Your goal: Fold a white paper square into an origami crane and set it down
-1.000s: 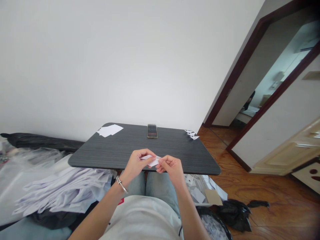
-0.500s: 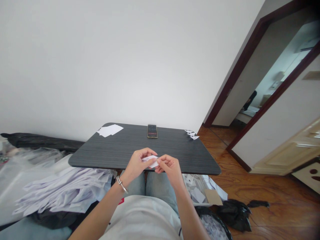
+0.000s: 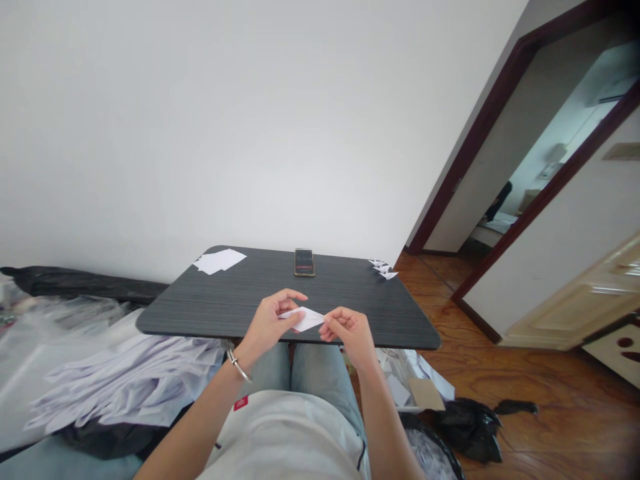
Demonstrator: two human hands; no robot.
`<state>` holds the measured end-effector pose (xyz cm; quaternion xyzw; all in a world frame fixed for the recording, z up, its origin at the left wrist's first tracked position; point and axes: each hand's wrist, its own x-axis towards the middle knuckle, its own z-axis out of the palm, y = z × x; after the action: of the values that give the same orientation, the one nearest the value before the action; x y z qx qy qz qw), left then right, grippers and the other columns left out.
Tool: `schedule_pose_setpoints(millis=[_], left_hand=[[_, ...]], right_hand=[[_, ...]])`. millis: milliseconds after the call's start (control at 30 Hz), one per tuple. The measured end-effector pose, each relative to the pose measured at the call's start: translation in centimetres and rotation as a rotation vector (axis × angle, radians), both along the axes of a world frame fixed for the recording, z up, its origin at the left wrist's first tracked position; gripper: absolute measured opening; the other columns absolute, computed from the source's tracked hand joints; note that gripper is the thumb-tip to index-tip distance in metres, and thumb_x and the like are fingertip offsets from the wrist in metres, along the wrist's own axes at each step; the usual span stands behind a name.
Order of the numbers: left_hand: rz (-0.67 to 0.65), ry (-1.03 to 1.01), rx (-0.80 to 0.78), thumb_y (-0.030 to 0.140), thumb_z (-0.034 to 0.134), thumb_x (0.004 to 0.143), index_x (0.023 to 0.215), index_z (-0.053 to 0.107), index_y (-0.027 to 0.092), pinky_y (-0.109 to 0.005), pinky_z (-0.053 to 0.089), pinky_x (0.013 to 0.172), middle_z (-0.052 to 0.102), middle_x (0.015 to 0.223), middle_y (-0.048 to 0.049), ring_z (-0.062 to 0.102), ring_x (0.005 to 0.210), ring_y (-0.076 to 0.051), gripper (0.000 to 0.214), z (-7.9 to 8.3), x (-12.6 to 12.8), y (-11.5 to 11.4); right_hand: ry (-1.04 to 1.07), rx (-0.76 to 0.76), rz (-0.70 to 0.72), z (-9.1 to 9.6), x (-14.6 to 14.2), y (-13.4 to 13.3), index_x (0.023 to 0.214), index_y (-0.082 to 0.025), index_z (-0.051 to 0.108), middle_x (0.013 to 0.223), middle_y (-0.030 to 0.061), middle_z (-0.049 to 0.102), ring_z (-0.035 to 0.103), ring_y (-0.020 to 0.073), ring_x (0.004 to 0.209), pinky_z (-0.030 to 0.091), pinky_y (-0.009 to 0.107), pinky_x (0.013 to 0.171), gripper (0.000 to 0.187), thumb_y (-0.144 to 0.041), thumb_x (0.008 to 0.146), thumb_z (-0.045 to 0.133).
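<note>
A small white folded paper [image 3: 311,320], pointed at its right end, is held level above the front edge of the dark table [image 3: 240,300]. My left hand [image 3: 273,319] pinches its left part between thumb and fingers, with the index finger raised off it. At the right tip, the thumb and fingertips of my right hand [image 3: 349,328] close on the paper. White sheets [image 3: 220,261] lie at the table's far left. Several small folded paper pieces [image 3: 383,268] stand at the far right corner.
A phone [image 3: 304,262] leans upright at the table's back edge by the wall. White cloth [image 3: 130,380] is heaped at the left. On the floor at the right are a box of papers [image 3: 425,393], a black plastic bag [image 3: 473,427] and a bin of scraps [image 3: 430,457].
My right hand has moved right, out to the paper's tip, and my left hand slightly left. More of the folded paper shows between them, and my left index finger has lifted.
</note>
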<state>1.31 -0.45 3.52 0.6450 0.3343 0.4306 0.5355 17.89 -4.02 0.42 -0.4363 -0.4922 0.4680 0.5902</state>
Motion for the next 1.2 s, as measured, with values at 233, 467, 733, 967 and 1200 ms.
schedule_pose_setpoints(millis=[233, 467, 733, 967, 1200], left_hand=[[0.036, -0.009, 0.004, 0.028, 0.065, 0.064, 0.091, 0.056, 0.012, -0.021, 0.048, 0.049, 0.052, 0.055, 0.0043, 0.052, 0.051, -0.009, 0.032, 0.3, -0.3, 0.2], [0.001, 0.004, 0.015, 0.029, 0.063, 0.068, 0.092, 0.054, 0.012, -0.022, 0.046, 0.052, 0.054, 0.06, 0.0022, 0.052, 0.053, -0.01, 0.031, -0.1, 0.0, 0.1], [0.018, 0.132, 0.138, 0.026, 0.062, 0.068, 0.09, 0.056, 0.011, -0.017, 0.028, 0.046, 0.043, 0.055, 0.0059, 0.039, 0.047, -0.006, 0.027, -0.6, 0.2, 0.2], [-0.01, 0.102, 0.076, 0.021, 0.062, 0.066, 0.089, 0.056, 0.011, -0.018, 0.03, 0.048, 0.046, 0.054, 0.0063, 0.042, 0.047, -0.006, 0.026, -0.6, 0.1, 0.3], [-0.069, -0.033, -0.099, 0.022, 0.066, 0.064, 0.092, 0.054, 0.012, -0.019, 0.036, 0.053, 0.053, 0.055, 0.0052, 0.05, 0.051, -0.008, 0.032, -0.8, -0.4, 0.7]], right_hand=[[0.003, 0.018, -0.046, 0.3, 0.6, 0.1, 0.066, -0.014, 0.061, 0.054, 0.002, 0.065, 0.059, 0.0108, 0.045, 0.048, 0.019, 0.041, 0.022, -0.036, 0.066, 0.065], [0.04, -0.005, 0.063, 0.1, -0.5, -0.1, 0.072, -0.015, 0.059, 0.056, 0.0003, 0.065, 0.059, 0.0094, 0.044, 0.046, 0.017, 0.041, 0.019, -0.034, 0.069, 0.063], [0.018, 0.009, 0.053, -0.1, -2.0, 0.0, 0.065, -0.014, 0.057, 0.049, -0.0024, 0.061, 0.055, 0.0068, 0.037, 0.044, 0.015, 0.038, 0.019, -0.031, 0.071, 0.062], [-0.025, 0.006, 0.036, -0.2, -1.9, 0.0, 0.064, -0.014, 0.056, 0.047, -0.0028, 0.06, 0.054, 0.007, 0.037, 0.043, 0.015, 0.038, 0.019, -0.032, 0.07, 0.062], [-0.024, 0.015, 0.034, -0.3, -1.2, 0.0, 0.063, -0.015, 0.055, 0.049, -0.0019, 0.061, 0.053, 0.0068, 0.038, 0.043, 0.015, 0.039, 0.017, -0.029, 0.071, 0.061]])
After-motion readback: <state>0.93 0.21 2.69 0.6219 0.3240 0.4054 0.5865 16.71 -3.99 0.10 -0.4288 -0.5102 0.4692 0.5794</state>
